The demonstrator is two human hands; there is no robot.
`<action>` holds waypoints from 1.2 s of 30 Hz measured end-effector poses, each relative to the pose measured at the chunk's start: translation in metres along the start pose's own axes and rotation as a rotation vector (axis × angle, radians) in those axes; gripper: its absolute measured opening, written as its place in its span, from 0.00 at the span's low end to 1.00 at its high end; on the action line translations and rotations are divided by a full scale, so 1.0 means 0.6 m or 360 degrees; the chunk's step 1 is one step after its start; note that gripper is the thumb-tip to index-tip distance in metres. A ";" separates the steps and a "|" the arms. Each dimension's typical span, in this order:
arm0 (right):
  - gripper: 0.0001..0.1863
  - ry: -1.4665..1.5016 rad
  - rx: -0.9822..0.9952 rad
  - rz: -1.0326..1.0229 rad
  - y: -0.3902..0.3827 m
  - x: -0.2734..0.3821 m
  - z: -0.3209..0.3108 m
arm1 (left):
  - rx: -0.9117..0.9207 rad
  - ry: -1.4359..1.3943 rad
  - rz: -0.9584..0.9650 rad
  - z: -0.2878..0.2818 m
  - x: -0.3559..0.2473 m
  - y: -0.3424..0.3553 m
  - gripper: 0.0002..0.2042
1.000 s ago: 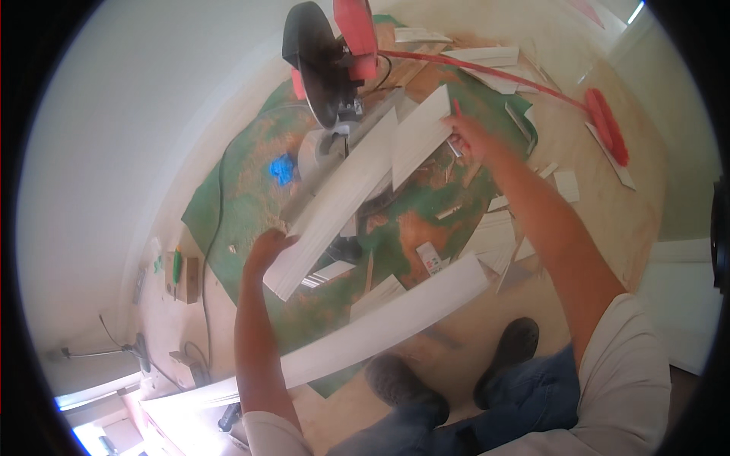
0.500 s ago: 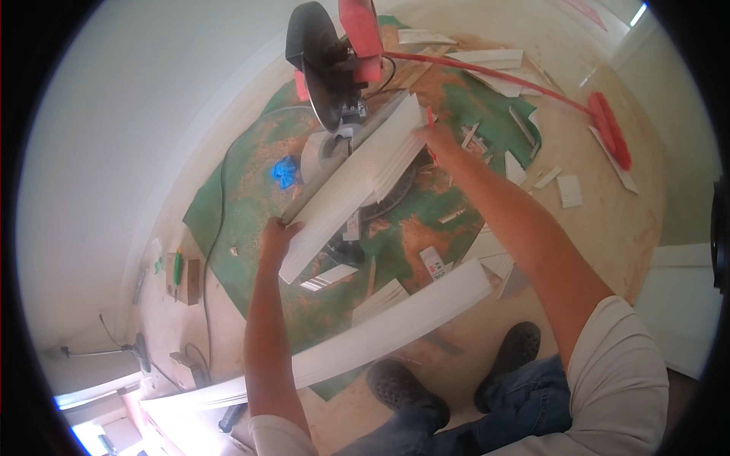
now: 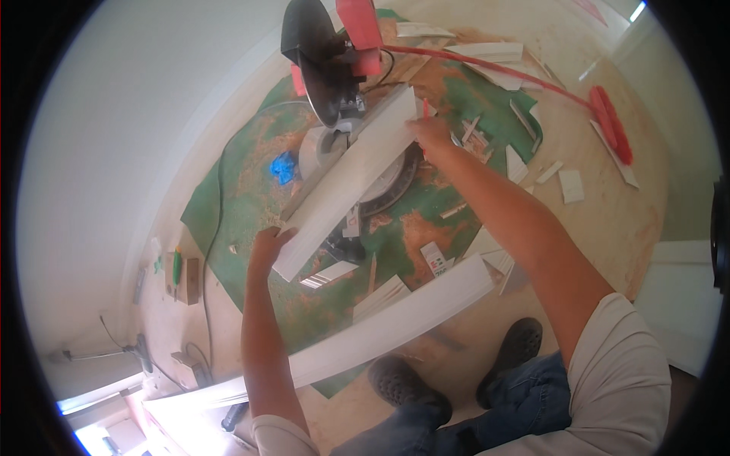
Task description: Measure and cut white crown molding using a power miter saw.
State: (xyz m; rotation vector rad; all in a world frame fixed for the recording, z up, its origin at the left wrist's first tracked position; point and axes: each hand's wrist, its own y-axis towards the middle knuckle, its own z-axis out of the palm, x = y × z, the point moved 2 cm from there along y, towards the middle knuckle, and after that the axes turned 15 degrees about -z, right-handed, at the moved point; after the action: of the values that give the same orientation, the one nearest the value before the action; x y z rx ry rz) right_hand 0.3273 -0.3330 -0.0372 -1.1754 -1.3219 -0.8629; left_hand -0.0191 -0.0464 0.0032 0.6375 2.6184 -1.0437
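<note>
One left hand (image 3: 270,245) and one right hand (image 3: 432,135) are gripping a board (image 3: 346,186) already across the saw (image 3: 363,62), blade (image 3: 317,87) not yet lowered.

A pale wall (image 3: 137,114) stands left of the beige floor (image 3: 608,220), bright light (image 3: 91,437) glaring at lower left.

White board (image 3: 348,185) | long, flat | slanting (far end upper right) | beside grey fence (image 3: 310,188)

Light is soft and hazy, with white glare (image 3: 190,427) lower left and fisheye curving toward black edges (image 3: 19,45).
</note>
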 end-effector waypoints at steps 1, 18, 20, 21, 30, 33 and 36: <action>0.16 -0.0017 -0.0042 -0.0018 -0.014 0.016 0.015 | -0.0053 -0.0097 0.0034 -0.003 0.018 0.004 0.22; 0.18 -0.0006 -0.0038 -0.0225 -0.057 0.027 0.026 | 0.0042 -0.0238 0.0107 0.001 -0.006 0.010 0.20; 0.18 -0.0063 -0.0033 -0.0168 -0.046 0.011 0.019 | 0.0071 -0.0177 0.0079 0.005 -0.020 0.013 0.22; 0.18 -0.0054 -0.0032 -0.0167 -0.046 0.011 0.021 | 0.0066 -0.0171 0.0077 0.005 -0.019 0.013 0.22; 0.15 -0.0310 -0.0064 -0.0313 -0.041 0.015 0.024 | 0.0077 -0.0080 0.0013 0.003 -0.011 0.030 0.23; 0.13 0.0056 -0.0004 -0.0086 -0.028 -0.001 0.000 | 0.0037 -0.0072 0.0019 0.007 -0.011 0.032 0.24; 0.16 0.0390 0.0019 0.0106 0.001 0.005 -0.058 | 0.0027 -0.0077 -0.0010 0.011 -0.019 0.038 0.24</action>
State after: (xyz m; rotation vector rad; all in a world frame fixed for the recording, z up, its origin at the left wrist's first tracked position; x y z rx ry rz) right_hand 0.3371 -0.3655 -0.0301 -1.0617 -1.0811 -0.9180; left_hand 0.0025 -0.0398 -0.0107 0.6008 2.5741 -1.0708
